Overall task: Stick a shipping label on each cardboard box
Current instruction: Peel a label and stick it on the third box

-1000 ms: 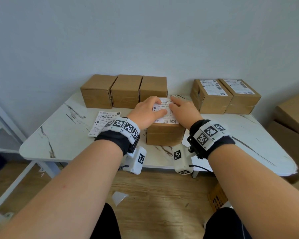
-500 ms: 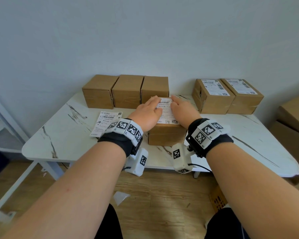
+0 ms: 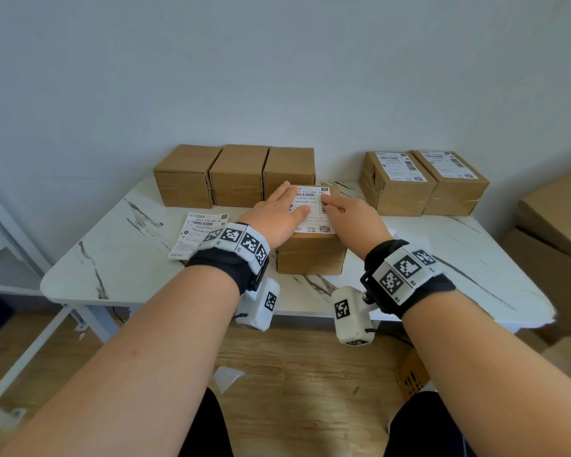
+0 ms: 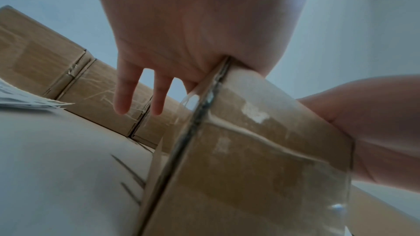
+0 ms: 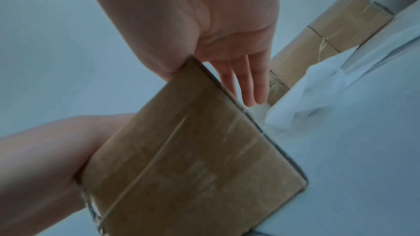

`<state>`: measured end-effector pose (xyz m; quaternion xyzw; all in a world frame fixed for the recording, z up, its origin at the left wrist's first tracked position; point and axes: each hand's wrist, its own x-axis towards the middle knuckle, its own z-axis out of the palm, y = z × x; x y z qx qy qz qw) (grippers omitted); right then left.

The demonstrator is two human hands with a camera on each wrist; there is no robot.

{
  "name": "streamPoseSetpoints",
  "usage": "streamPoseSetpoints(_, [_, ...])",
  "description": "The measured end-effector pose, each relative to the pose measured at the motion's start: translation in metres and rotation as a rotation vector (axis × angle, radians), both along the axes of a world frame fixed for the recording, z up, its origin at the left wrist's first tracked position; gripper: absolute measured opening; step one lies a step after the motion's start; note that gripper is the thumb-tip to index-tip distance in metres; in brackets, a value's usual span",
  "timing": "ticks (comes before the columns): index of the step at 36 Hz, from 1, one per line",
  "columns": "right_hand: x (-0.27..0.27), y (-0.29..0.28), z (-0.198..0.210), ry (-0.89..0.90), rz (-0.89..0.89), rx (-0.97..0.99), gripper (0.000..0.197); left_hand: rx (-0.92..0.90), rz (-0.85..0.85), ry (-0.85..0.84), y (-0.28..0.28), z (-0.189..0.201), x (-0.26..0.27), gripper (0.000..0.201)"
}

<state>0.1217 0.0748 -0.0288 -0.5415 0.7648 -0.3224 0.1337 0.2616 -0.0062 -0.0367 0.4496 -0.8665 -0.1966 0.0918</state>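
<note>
Brown corrugated cardboard fills the middle of the white marble-patterned surface (image 3: 442,258), where the small taped brown cardboard box (image 3: 310,255) being worked on sits nearest the person, pulled clear of the others so both hands can reach its top. The white printed shipping label (image 3: 310,209) lies flat on that top face, and the hands appear to be smoothing it down so the adhesive takes.

The left hand (image 3: 279,216) lies palm-down over the label's 9 o'clock side, fingers (image 4: 122,94) straight and slightly spread, gripping nothing. The right hand (image 3: 353,219) mirrors it from 3 o'clock, its fingers (image 5: 250,85) extended and open, one fingertip resting on the label near the small barcode. Both forearms reach forward almost level, wrists low; the wrist views show the heels of the palms seated on the box's near top corners, likely steadying it against sliding.

At 11 o'clock, a row of three plain brown cardboard boxes (image 3: 238,174) stands against the pale wall, side by side and touching, seemingly waiting their turn. At 2 o'clock, two labelled brown cardboard boxes (image 3: 422,183) stand together, apparently finished and set apart. A loose stack of white printed labels (image 3: 197,234) lies at 9 o'clock, just beside the left wrist, within easy reach for the next box.
</note>
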Motion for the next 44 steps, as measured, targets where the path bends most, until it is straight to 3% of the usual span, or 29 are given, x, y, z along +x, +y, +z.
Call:
streamPoseSetpoints(7, [0.001,0.017,0.001,-0.078,0.009,-0.091,0.032,-0.090,0.078,-0.034,0.009,0.001,0.000,0.059])
streamPoseSetpoints(14, [0.007,0.024,-0.004,-0.066,-0.009,-0.161,0.028,-0.277,0.163,0.066,0.026,0.001,0.001,0.046])
streamPoseSetpoints(23, [0.015,0.032,-0.007,-0.107,0.005,-0.127,0.039,0.109,0.047,0.130,0.035,0.002,0.018,0.056])
streamPoseSetpoints(28, [0.024,0.035,-0.012,-0.058,0.005,-0.070,0.049,0.343,-0.031,0.328,0.043,0.001,0.027,0.060])
streamPoseSetpoints(44, [0.021,0.040,-0.015,-0.094,0.012,-0.089,0.043,0.180,0.058,0.252,0.049,0.005,0.026,0.050])
